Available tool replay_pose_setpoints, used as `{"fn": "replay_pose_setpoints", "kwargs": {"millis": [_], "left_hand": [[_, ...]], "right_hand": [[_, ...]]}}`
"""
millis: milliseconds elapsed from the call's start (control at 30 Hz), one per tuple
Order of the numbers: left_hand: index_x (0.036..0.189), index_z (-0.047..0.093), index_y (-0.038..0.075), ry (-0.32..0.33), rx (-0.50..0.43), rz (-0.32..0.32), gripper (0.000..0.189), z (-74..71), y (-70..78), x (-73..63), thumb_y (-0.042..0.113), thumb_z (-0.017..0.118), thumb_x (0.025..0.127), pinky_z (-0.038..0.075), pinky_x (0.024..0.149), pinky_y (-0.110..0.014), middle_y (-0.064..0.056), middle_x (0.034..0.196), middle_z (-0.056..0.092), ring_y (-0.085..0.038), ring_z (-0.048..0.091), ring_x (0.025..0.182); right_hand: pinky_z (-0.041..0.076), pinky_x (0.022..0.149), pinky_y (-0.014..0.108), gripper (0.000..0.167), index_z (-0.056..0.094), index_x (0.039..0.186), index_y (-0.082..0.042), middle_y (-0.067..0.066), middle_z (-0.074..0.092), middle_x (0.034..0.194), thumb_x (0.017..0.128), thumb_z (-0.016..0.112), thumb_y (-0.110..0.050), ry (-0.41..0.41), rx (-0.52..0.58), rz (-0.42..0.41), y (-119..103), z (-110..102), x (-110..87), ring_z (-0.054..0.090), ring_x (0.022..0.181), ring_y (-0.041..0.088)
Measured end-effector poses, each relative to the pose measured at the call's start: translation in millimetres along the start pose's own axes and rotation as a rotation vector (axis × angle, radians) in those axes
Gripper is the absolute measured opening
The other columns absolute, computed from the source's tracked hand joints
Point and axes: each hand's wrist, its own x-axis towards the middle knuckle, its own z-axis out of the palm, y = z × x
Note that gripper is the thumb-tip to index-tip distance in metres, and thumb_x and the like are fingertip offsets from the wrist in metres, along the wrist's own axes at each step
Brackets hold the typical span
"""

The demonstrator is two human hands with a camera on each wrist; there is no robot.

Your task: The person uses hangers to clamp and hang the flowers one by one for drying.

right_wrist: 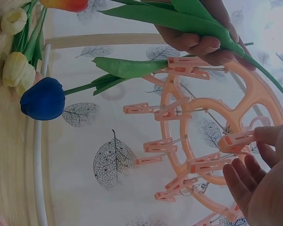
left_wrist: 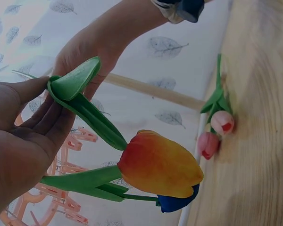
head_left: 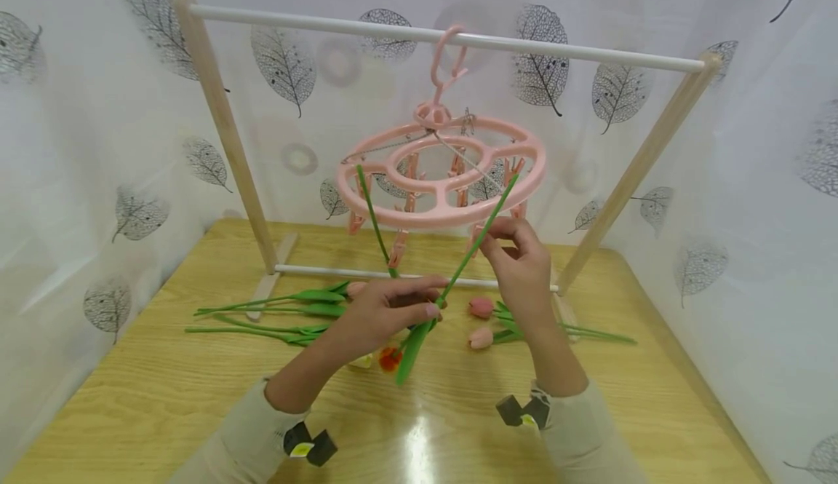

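My left hand (head_left: 382, 313) pinches the green stem of an orange-and-red tulip (left_wrist: 158, 162) between thumb and fingers. Its bloom points down, and its bare stem end slants up toward the front right of a round pink clip hanger (head_left: 406, 218). There my right hand (head_left: 524, 266) pinches a pink clothespin (right_wrist: 238, 140) that dangles from the hanger's ring; the stem crosses just in front of it in the head view. A blue tulip (right_wrist: 43, 99) hangs bloom-down from another clip of the hanger, partly behind my left hand in the head view.
The hanger hooks over the white top bar (head_left: 294, 24) of a wooden-legged rack. Two pink tulips (head_left: 481, 338) lie on the wooden table (head_left: 497, 433) at right. Several tulips with green stems (head_left: 268, 300) lie at left, cream blooms (right_wrist: 14, 70) among them. A leaf-print curtain surrounds the table.
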Motion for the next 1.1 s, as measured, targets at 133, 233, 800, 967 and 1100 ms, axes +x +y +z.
{"fn": "replay_pose_setpoints", "kwargs": {"millis": [133, 233, 800, 967, 1100], "left_hand": [[0.142, 0.058, 0.010, -0.010, 0.002, 0.016, 0.042, 0.3, 0.5, -0.1, 0.014, 0.063, 0.101, 0.059, 0.089, -0.032, -0.019, 0.124, 0.067, -0.018, 0.070, 0.106], [0.142, 0.058, 0.010, -0.007, 0.012, 0.021, 0.042, 0.3, 1.6, -0.5, 0.014, 0.063, 0.101, 0.059, 0.089, -0.032, -0.015, 0.122, 0.069, -0.020, 0.070, 0.108], [0.137, 0.063, 0.016, 0.160, 0.024, 0.049, 0.037, 1.0, 5.5, -6.1, 0.017, 0.065, 0.100, 0.060, 0.085, -0.031, -0.014, 0.121, 0.069, -0.019, 0.069, 0.105], [0.138, 0.063, 0.013, 0.202, -0.019, 0.087, 0.038, 1.2, 7.9, -5.8, 0.014, 0.065, 0.100, 0.060, 0.086, -0.031, -0.017, 0.121, 0.068, -0.018, 0.070, 0.104], [0.138, 0.062, 0.013, 0.220, -0.022, 0.103, 0.039, 1.8, 9.2, -5.3, 0.015, 0.065, 0.100, 0.059, 0.087, -0.030, -0.018, 0.123, 0.067, -0.017, 0.069, 0.106]], "right_hand": [[0.057, 0.086, 0.022, 0.014, 0.066, 0.104, -0.002, 0.006, 0.066, 0.112, 0.097, 0.068, -0.014, 0.001, 0.023, 0.013, 0.4, -1.3, 0.5, 0.064, 0.110, 0.013], [0.058, 0.086, 0.023, 0.015, 0.065, 0.106, 0.000, 0.004, 0.067, 0.106, 0.098, 0.068, -0.012, 0.010, 0.059, 0.018, -0.6, -2.2, 0.9, 0.066, 0.103, 0.015], [0.057, 0.093, 0.027, 0.038, 0.060, 0.133, 0.004, 0.002, 0.069, 0.114, 0.098, 0.066, -0.010, -0.058, 0.219, 0.053, -14.3, -6.6, -8.3, 0.070, 0.102, 0.010], [0.055, 0.097, 0.029, 0.031, 0.063, 0.128, 0.002, 0.000, 0.072, 0.106, 0.099, 0.064, -0.011, -0.104, 0.250, 0.065, -18.7, -7.4, -10.0, 0.071, 0.106, 0.013], [0.056, 0.096, 0.028, 0.027, 0.063, 0.124, 0.001, 0.000, 0.072, 0.104, 0.099, 0.064, -0.008, -0.118, 0.293, 0.095, -22.5, -6.1, -11.1, 0.072, 0.104, 0.014]]}}
